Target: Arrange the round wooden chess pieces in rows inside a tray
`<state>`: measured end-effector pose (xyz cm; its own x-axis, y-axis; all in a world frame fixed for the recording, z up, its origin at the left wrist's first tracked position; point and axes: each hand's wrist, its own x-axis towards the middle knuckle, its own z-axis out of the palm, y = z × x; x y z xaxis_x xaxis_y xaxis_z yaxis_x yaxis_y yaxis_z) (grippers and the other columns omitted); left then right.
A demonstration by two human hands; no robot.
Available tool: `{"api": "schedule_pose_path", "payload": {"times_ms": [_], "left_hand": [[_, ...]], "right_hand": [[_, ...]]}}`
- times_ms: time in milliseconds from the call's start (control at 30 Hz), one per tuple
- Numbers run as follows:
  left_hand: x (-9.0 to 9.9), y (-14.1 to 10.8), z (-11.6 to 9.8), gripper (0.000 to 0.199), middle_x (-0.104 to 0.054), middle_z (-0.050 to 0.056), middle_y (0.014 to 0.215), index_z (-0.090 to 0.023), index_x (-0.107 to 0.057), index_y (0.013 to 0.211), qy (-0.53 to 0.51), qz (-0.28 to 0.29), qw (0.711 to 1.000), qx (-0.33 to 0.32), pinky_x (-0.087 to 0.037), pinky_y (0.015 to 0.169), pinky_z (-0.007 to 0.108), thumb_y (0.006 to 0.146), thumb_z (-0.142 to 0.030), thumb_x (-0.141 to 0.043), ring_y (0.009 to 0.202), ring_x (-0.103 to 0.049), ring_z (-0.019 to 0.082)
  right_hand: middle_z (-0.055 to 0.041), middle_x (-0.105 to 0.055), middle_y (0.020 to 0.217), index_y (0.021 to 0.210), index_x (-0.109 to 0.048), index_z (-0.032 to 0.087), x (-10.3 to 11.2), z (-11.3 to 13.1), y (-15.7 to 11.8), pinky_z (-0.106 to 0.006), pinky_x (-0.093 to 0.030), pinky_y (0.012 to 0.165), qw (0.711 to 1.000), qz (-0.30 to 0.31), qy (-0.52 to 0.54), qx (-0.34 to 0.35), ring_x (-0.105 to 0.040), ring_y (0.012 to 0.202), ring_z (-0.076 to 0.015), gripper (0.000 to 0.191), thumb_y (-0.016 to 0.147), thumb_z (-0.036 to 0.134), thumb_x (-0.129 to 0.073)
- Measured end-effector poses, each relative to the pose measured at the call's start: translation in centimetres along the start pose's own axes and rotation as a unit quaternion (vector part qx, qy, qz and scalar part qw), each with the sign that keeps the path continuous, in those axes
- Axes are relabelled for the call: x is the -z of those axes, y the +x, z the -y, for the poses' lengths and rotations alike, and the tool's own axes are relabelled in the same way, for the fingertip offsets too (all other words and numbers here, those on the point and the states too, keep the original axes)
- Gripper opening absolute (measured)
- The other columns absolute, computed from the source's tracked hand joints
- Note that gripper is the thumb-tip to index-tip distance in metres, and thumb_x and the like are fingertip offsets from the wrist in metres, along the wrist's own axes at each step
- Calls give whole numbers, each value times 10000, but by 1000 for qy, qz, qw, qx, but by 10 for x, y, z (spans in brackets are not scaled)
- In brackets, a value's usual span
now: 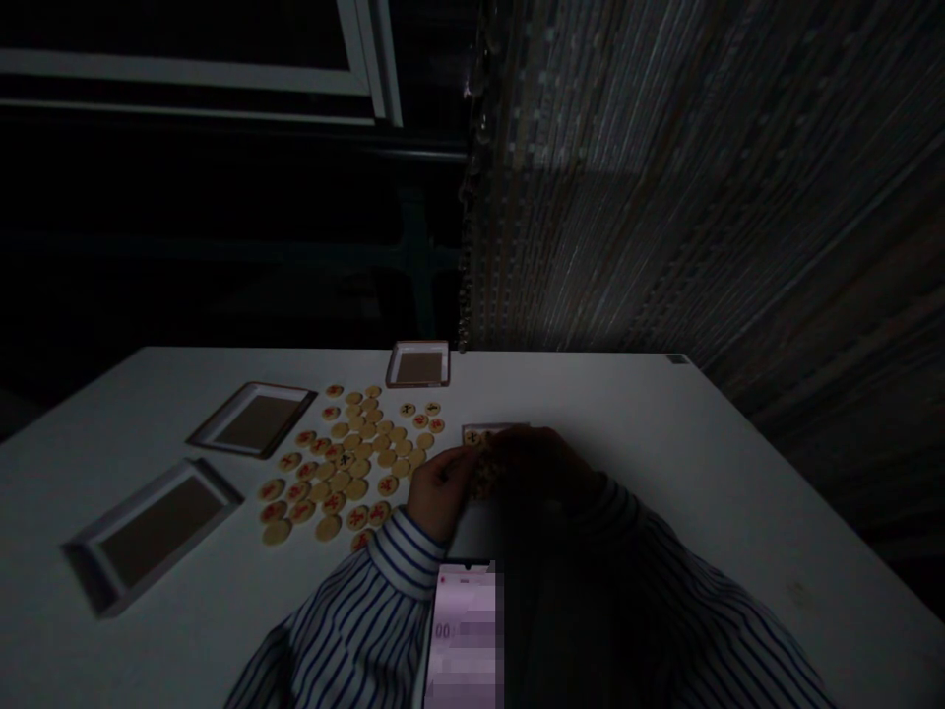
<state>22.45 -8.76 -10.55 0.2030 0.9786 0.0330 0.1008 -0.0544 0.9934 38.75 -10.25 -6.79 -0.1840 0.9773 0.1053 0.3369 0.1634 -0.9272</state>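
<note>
My left hand [441, 489] is at the left side of a small shallow box [509, 426], its fingers curled and pressed together. What they hold, if anything, is hidden. My right hand [542, 458] lies over the box's right side in deep shadow, so its fingers cannot be made out. Inside the box are several Chinese chess pieces [473, 438], partly covered by both hands. Left of my left hand many round wooden Chinese chess pieces [356, 468] are spread over the table, some with red or black characters, others blank side up.
Three shallow box parts stand on the white table [627, 394]: a box lid [252, 420] and a deeper tray [152, 537] at left, a small tray [418, 364] at the back. A lit phone [464, 630] lies before me. A bead curtain [591, 197] hangs behind.
</note>
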Motion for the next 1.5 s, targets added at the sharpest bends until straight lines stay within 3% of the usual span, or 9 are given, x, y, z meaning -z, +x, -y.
{"api": "schedule_pose_path", "payload": {"times_ms": [167,333,533,700,933,1300,1500], "left_hand": [[0,-1,-3,268,-682,54,814,-148,-666,828,-5,-1,1000,6,-471,758,299,681,-343,-557,801,-611,188],[1,-2,-9,263,-683,53,783,-141,-662,804,-19,-6,1000,17,-479,719,292,660,-342,-571,770,-614,188],[-1,-4,-14,253,-665,30,652,-133,-643,764,-85,-30,993,82,-462,527,216,614,-332,-599,587,-595,135],[-1,-2,-9,284,-624,9,565,-130,-632,777,-112,-23,989,94,-401,420,191,620,-365,-600,456,-524,96],[0,-1,-2,256,-648,33,634,-161,-628,796,-96,-6,992,80,-427,465,209,662,-371,-567,535,-568,126],[-2,-5,-16,297,-567,-20,453,-132,-636,737,-107,0,990,95,-385,426,194,572,-379,-629,453,-522,106],[-1,-4,-14,289,-601,-6,519,-126,-633,747,-99,-2,990,97,-384,426,191,592,-370,-618,449,-513,94]], "right_hand": [[-45,-672,818,813,-653,171,-2,1,-1,-310,-489,704,1000,4,19,-12,-610,778,-185,210,709,316,-543],[-53,-669,825,825,-650,172,-2,1,1,-324,-482,722,999,-17,-31,6,-607,786,-184,202,707,301,-549],[-70,-656,885,891,-624,162,-2,-6,1,-311,-479,736,998,-34,-15,43,-600,810,-172,222,699,253,-560],[-88,-645,928,935,-612,160,-4,-8,0,-328,-477,754,995,-26,-41,85,-596,843,-185,285,676,279,-588],[-84,-639,947,954,-598,183,-6,-5,-1,-332,-465,781,983,-33,-119,135,-588,870,-187,294,683,295,-583],[-39,-660,783,801,-627,190,-8,3,0,-255,-468,643,981,-72,-164,76,-602,713,-152,154,731,294,-538],[-44,-662,784,804,-636,192,-9,-2,0,-269,-473,650,982,-54,-162,77,-607,717,-158,182,770,267,-473]]}}
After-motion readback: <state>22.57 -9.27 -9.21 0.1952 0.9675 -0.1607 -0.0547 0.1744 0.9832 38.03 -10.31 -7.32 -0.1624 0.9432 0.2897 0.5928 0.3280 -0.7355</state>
